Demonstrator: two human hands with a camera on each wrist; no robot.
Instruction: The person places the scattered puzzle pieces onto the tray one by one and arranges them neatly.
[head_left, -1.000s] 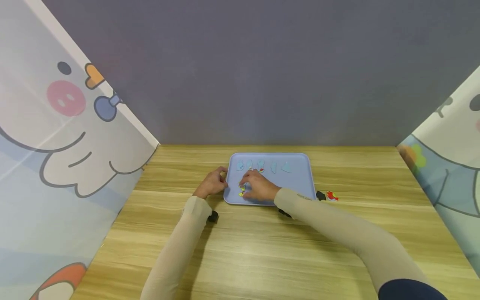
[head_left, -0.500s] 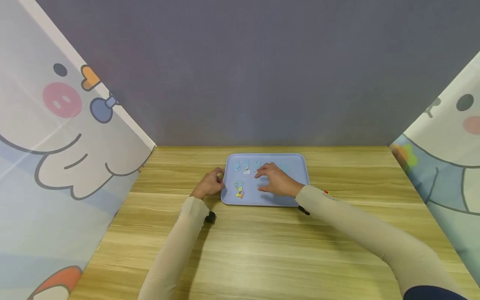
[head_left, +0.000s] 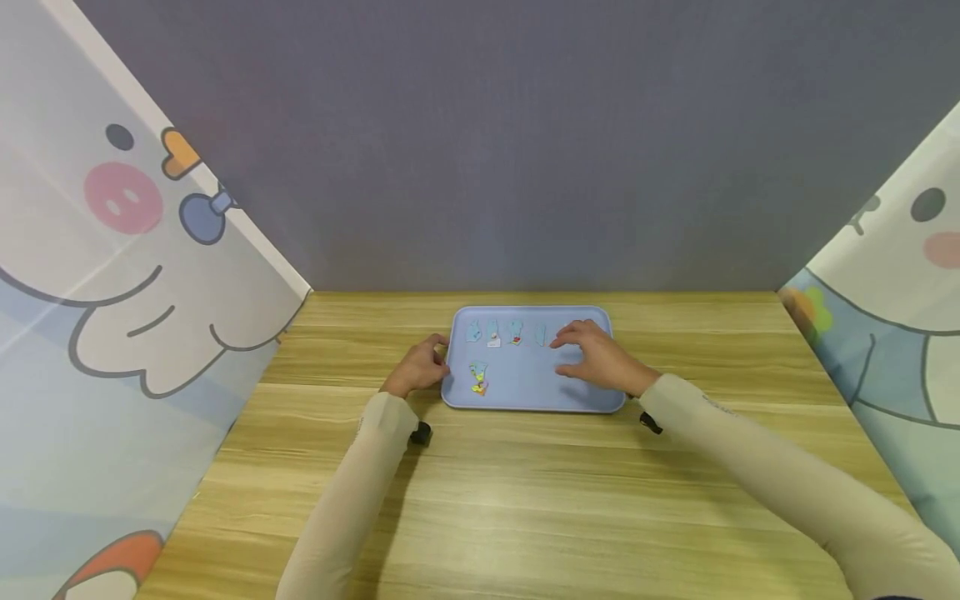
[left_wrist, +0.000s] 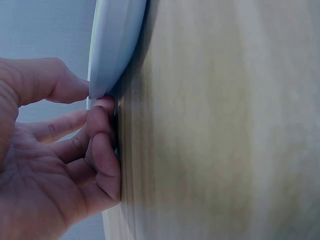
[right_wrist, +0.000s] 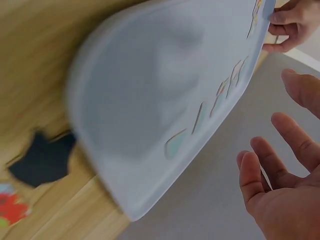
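Note:
A pale blue tray (head_left: 525,387) lies on the table with its left rim pinched by my left hand (head_left: 417,368). In the left wrist view the thumb (left_wrist: 70,85) is on the rim and the other fingers curl at its underside. My right hand (head_left: 603,360) hovers above the tray's right part, fingers spread and slightly bent, holding nothing. Along the tray's far side runs a row of flat light-blue jigsaw pieces (head_left: 516,332); the rightmost piece (right_wrist: 175,145) shows in the right wrist view. A cluster of yellow and blue jigsaw pieces (head_left: 479,379) sits at the tray's near left.
On the wooden table (head_left: 480,500) beside the tray's right end lie a dark flat piece (right_wrist: 44,159) and a red, multicoloured piece (right_wrist: 12,207), both hidden by my right arm in the head view. A grey wall (head_left: 480,167) rises behind the table.
My right hand has left the cluster at the tray's near left and moved right, over the tray's right part. The cluster is now uncovered. My left hand stays at the tray's rim.

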